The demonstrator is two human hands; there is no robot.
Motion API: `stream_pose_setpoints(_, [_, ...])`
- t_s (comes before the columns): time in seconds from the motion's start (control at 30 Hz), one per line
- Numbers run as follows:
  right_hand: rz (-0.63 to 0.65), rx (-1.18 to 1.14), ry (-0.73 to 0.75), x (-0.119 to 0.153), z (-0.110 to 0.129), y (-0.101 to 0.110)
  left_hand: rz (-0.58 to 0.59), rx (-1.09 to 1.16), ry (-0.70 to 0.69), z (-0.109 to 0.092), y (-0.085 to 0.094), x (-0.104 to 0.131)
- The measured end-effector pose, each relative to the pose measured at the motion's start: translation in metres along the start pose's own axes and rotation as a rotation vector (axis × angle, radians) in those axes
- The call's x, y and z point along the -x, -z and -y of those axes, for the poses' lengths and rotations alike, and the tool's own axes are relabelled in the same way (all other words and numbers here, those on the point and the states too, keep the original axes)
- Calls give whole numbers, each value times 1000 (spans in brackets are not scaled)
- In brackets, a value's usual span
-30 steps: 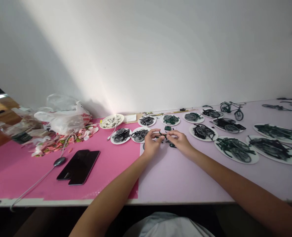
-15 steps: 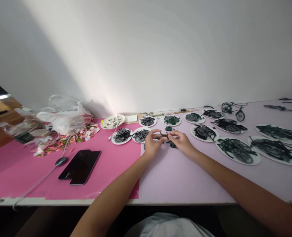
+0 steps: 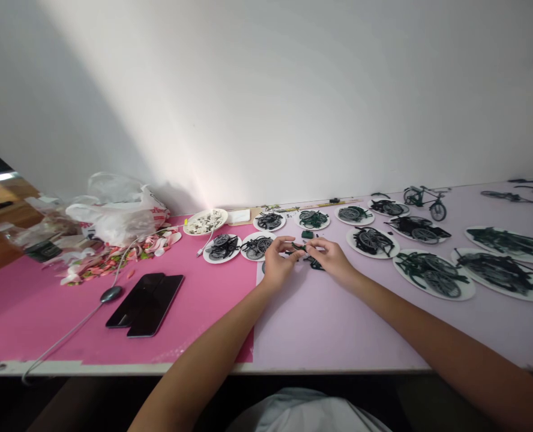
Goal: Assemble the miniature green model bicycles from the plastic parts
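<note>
Over the middle of the table, my left hand [image 3: 281, 258] and my right hand [image 3: 328, 255] meet, fingertips almost touching. Pinched between them is a small dark green plastic piece [image 3: 299, 246], held by both hands; its exact kind is too small to make out. Partly hidden under my fingers lie more dark green parts [image 3: 315, 264]. A small green block [image 3: 308, 234] sits just beyond my fingertips. White plates with toy bicycle parts surround my hands, such as the plate of black wheels [image 3: 257, 246] to the left and another plate of parts [image 3: 373, 242] to the right.
A finished toy bicycle [image 3: 426, 201] stands at the back right, near more loaded plates [image 3: 433, 275]. On the pink left side lie two phones [image 3: 158, 305], a mouse-like device [image 3: 111, 294] on a cable, petal-like pieces [image 3: 113, 264] and a plastic bag [image 3: 117, 213]. A wall rises behind.
My hands stay nearly in place, still pinching the small green piece, which has tilted slightly between the fingertips. Nothing else on the table has visibly moved.
</note>
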State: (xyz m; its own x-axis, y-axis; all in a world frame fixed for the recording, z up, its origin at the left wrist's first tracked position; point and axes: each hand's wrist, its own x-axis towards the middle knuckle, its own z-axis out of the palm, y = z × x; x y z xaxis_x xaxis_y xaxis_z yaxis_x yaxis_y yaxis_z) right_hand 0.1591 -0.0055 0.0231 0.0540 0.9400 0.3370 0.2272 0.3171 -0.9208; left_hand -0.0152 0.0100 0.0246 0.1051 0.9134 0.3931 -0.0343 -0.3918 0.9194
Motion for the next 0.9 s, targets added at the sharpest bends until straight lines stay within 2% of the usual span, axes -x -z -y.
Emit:
stream_pose_setpoints(0.47, [25, -8, -18, -2, -2, 4, 9, 20, -19, -1, -1, 0])
stream_pose_setpoints(0.7, [5, 68, 8, -5, -1, 6, 7, 19, 7, -1, 0, -1])
stream_pose_setpoints(0.77, [-32, 133, 46, -11, -2, 15, -6, 22, 18, -1, 0, -1])
stream_pose_setpoints(0.9, [-132, 396, 307, -29, -14, 41, -18, 26, 26, -1, 0, -2])
